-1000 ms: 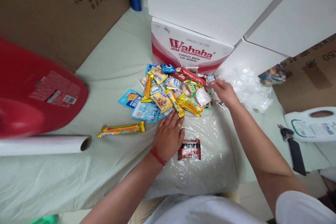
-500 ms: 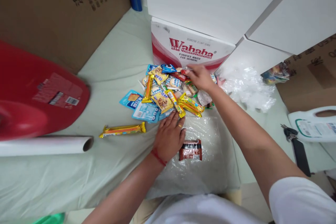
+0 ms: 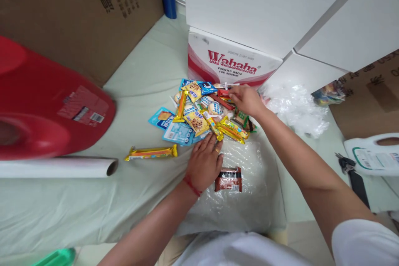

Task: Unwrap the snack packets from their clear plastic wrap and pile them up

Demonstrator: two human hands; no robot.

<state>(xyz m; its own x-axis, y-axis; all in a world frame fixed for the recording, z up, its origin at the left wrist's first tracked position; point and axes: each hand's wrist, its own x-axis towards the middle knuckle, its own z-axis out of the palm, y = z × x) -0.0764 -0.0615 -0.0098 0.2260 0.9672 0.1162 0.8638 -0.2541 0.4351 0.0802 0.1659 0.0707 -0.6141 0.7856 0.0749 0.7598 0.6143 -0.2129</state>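
A heap of wrapped snacks (image 3: 199,116) lies on the cloth-covered table, with yellow, blue, red and clear wrappers. My left hand (image 3: 205,161) rests flat at its near edge, fingers stretched, on a clear plastic bag (image 3: 252,174). Beside that hand, a brown-wrapped snack (image 3: 228,179) sits on the bag. On the heap's far right side my right hand (image 3: 247,99) has its fingers pinched at the end of a red snack packet (image 3: 222,92); the fingertips are partly hidden. A yellow-wrapped snack bar (image 3: 151,152) lies apart on the left.
Behind the heap stands a Wahaba-style water carton (image 3: 232,60) under white boxes. Crumpled clear plastic (image 3: 294,106) lies to the right, near a white jug (image 3: 375,153) and keys (image 3: 345,162). A red container (image 3: 56,104) and a white roll (image 3: 62,167) are left.
My right hand has shifted slightly right relative to the heap, and packets under it have moved, showing more of the heap's right side. My left hand stays flat in place.
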